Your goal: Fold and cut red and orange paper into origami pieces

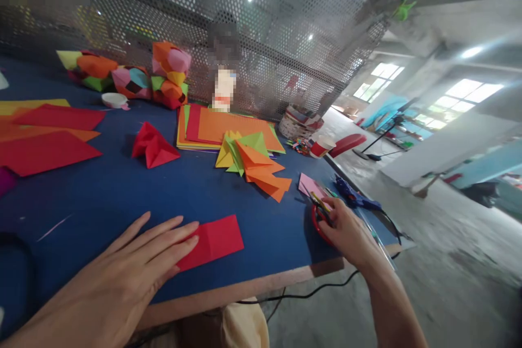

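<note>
My left hand (141,261) lies flat on a folded red paper strip (220,236), fingers spread, pressing it to the blue tabletop. A crease crosses the strip near its middle. At the table's right edge, my right hand (348,231) is curled over a round red dish (318,224). Its thumb and fingers close around the dark handles of what look like scissors (315,198), whose blades point away to the upper left. My fingers partly hide the handles and the dish. A yellow-handled tool is beside the scissors, and pink paper (309,185) lies just behind.
A blue glue gun (354,196) with a black cord lies at the right edge. Folded orange, green and yellow pieces (261,166) rest before a paper stack (228,125). Further left are a folded red piece (153,145), red sheets (49,152) and colourful paper balls (169,73).
</note>
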`<state>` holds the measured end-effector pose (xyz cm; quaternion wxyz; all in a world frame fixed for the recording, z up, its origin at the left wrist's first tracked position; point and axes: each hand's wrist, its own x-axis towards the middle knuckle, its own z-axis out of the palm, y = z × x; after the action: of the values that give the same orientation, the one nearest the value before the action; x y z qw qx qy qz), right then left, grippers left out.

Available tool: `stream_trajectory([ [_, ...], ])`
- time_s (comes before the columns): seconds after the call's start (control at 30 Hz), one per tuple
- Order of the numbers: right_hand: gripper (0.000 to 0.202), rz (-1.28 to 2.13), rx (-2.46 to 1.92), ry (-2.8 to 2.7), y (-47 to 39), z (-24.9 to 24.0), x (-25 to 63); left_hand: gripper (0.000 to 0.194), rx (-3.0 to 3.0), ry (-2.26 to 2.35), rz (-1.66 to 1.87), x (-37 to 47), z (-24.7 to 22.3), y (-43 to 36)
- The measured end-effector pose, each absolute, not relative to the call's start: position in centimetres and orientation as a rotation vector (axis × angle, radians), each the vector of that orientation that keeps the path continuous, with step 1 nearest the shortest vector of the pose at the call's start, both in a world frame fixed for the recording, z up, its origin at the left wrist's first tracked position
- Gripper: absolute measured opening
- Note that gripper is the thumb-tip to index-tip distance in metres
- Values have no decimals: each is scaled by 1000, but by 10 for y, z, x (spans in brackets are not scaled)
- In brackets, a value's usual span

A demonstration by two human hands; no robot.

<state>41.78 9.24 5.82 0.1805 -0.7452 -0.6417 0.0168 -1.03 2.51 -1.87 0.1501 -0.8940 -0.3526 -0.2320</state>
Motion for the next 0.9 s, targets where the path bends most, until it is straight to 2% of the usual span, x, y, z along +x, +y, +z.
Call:
stream_trajectory([
  [0.13,43,422,-1793,-1633,82,70,393,63,-2515,-925,-644,-6,-7,25],
  [0.27,38,806,-1394,-1395,59,75,326,62,-2493,-916,-679,-3,-1,22],
  [0.47,31,1350,-984,-1439,45,60,235,49,-2494,-972,-758,1,4,22],
  [0.7,27,1533,-916,-1591,44,50,220,39,-2523,-1007,-818,7,8,23],
  [0.9,27,1457,-928,-1835,49,63,237,45,-2586,-1157,-810,6,-11,15],
])
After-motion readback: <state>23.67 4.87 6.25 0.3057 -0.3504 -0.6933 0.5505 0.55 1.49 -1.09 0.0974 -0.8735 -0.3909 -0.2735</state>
